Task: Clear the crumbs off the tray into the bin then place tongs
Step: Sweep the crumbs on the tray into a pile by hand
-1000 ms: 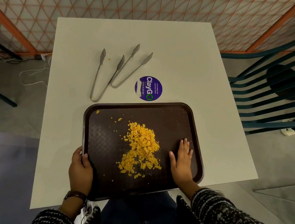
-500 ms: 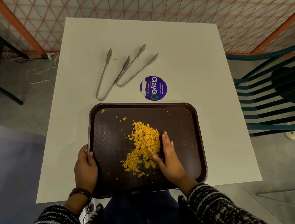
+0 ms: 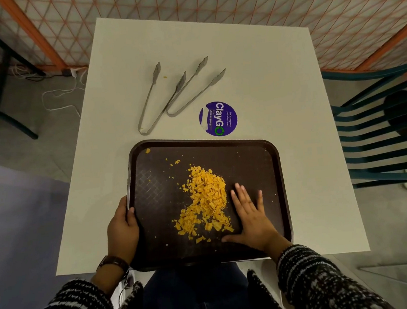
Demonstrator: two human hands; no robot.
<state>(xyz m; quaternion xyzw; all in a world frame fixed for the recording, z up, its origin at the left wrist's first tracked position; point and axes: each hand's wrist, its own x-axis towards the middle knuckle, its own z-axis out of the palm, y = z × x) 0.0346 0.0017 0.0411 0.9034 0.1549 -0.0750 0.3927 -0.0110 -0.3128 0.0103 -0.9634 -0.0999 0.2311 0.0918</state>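
A dark brown tray lies at the near edge of the white table, slightly overhanging it. A heap of orange-yellow crumbs covers the tray's middle, with a few stray bits toward its far left corner. My left hand grips the tray's left rim. My right hand rests flat on the tray, fingers apart, just right of the heap and touching its edge. Two metal tongs lie beyond the tray: one on the left, another on the right, their arms crossing. No bin is in view.
A round purple sticker sits on the table past the tray. A teal slatted chair stands on the right. An orange lattice fence runs behind the table. Cables lie on the floor to the left.
My right hand slid left into the crumbs, pushing the heap tighter, then drew back right to the heap's right edge. The left hand kept its grip on the rim.
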